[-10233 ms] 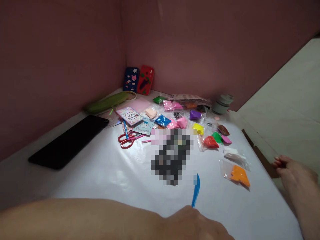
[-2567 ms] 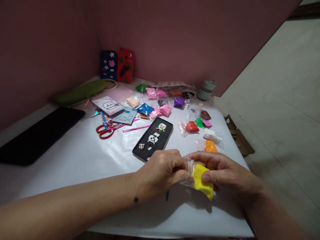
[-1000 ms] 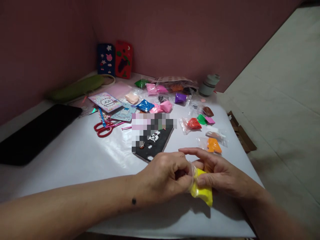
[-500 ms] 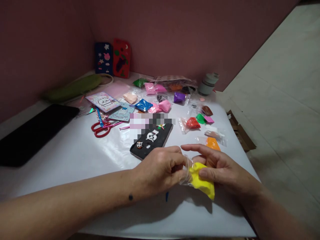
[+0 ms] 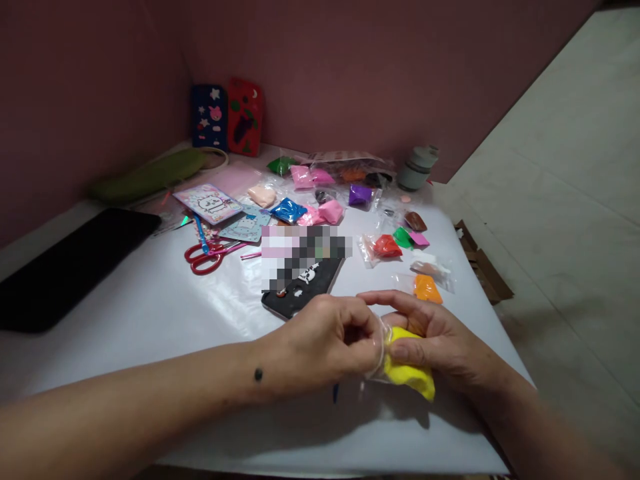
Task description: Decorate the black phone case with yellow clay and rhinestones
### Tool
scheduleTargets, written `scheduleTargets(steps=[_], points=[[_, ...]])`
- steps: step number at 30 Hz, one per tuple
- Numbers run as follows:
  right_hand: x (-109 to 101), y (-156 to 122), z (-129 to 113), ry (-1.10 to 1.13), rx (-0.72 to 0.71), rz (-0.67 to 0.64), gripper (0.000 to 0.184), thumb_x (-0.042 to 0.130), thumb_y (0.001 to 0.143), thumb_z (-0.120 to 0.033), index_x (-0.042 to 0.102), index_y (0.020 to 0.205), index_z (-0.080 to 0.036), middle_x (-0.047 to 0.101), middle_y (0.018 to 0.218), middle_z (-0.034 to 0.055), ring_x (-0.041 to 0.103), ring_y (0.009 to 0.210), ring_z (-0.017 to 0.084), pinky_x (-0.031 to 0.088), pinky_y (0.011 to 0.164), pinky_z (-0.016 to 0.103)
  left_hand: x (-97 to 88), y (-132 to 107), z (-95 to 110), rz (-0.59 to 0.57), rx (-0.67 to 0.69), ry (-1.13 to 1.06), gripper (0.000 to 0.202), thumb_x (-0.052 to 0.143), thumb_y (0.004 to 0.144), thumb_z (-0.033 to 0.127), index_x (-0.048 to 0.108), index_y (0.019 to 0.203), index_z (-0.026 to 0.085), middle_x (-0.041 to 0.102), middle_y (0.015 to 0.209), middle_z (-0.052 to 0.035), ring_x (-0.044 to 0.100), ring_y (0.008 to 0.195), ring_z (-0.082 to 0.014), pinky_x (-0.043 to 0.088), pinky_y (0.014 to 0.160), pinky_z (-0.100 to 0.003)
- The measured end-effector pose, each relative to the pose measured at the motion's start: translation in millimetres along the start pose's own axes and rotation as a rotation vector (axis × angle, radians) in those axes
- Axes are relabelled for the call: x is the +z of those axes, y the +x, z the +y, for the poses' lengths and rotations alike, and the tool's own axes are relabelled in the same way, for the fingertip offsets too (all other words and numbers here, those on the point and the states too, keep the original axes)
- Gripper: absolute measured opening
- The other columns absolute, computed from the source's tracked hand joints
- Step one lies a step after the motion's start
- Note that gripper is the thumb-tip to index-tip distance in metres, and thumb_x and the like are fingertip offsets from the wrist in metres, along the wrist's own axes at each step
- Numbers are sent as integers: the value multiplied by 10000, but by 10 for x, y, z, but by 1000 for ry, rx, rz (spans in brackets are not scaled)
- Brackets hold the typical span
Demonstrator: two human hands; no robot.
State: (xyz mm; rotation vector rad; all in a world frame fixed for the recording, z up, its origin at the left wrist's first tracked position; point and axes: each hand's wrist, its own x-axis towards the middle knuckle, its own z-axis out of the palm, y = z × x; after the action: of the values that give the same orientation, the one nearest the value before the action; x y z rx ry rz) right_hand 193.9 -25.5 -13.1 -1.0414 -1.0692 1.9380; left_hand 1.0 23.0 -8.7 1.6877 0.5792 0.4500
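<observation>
A plastic bag of yellow clay [image 5: 413, 381] is held between my two hands above the front of the table. My right hand [image 5: 445, 340] grips the yellow lump from the right, its thumb pressed on the clay. At the bag's mouth, my left hand [image 5: 335, 340] has its fingers curled together at the clear plastic [image 5: 377, 370]; its fingertips are partly hidden. Just behind my left hand lies a black phone case [image 5: 320, 287] with small white figures on it, part of it pixelated. A bag of orange clay [image 5: 427, 288] lies behind my right hand.
Several bagged clays, including red [image 5: 387, 246], blue [image 5: 289, 211] and purple [image 5: 359, 195], lie across the back. Red-handled scissors [image 5: 205, 259] rest left of centre near cards [image 5: 209, 203]. A black slab [image 5: 75, 267] lies left; a grey-green jar [image 5: 417, 168] stands back right.
My left hand has shifted slightly right, its fingers further over the bag's mouth. The yellow clay and my right thumb have moved a little within the grip.
</observation>
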Motion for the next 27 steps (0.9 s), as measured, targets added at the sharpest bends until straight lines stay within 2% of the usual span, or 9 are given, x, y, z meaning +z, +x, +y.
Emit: scheduleTargets(steps=[2,4,7,9,12,15,20,24,27], points=[[-25,-5,-9,-2,-5,12,569,741,764,-229,512,1286,-238,657,860,24,646,728,143,455,629,239,-25,10,32,-79,-137,-178,79,520,787,187,573,748,143,522,633,32,477,534,-68,391,495,-168],[-46,-8,-16,-9,-7,19,573,737,767,-231,506,1292,-230,656,841,20,651,732,149,457,629,240,-38,17,34,-80,-123,-176,81,522,796,195,569,754,144,511,620,38,466,505,-63,381,471,-164],[-66,-8,-22,-3,0,23,561,740,766,-232,519,1282,-231,658,822,7,657,768,151,471,667,245,-37,23,-10,44,145,112,90,532,788,116,601,730,120,525,658,15,483,559,-65,381,513,-160],[-69,-7,-25,-6,26,25,484,748,757,-238,585,1212,-205,676,838,14,653,777,137,476,692,233,-33,20,-43,107,302,295,128,526,804,84,651,778,95,546,706,-14,507,613,-74,393,557,-162],[-65,-3,-21,-28,86,0,268,752,752,-267,698,966,-114,702,778,47,629,661,100,462,609,184,-32,5,-74,141,379,437,181,502,852,102,680,867,69,573,782,-60,544,675,-95,420,602,-176],[-59,1,-1,-29,122,-33,240,739,761,-322,704,805,-88,702,690,65,603,556,91,438,515,179,-37,-11,-91,161,397,512,201,485,870,122,681,869,76,568,813,-72,549,686,-108,428,600,-194],[-35,7,14,-25,145,-16,268,740,752,-360,684,809,-104,685,654,50,581,504,90,426,483,195,-39,-5,-94,137,354,529,170,507,846,129,667,904,130,525,798,-37,513,663,-108,414,580,-206],[10,9,-12,-55,181,-7,222,742,752,-311,673,805,-107,666,668,40,579,551,94,432,524,203,5,-8,-91,119,310,465,77,557,812,138,615,761,137,469,721,-1,457,621,-91,372,555,-197],[34,2,-28,-89,199,-15,221,759,727,-296,676,809,-108,651,690,35,562,587,95,431,547,205,51,-29,-100,118,305,406,106,554,772,108,532,676,147,438,687,18,417,595,-82,334,533,-196]])
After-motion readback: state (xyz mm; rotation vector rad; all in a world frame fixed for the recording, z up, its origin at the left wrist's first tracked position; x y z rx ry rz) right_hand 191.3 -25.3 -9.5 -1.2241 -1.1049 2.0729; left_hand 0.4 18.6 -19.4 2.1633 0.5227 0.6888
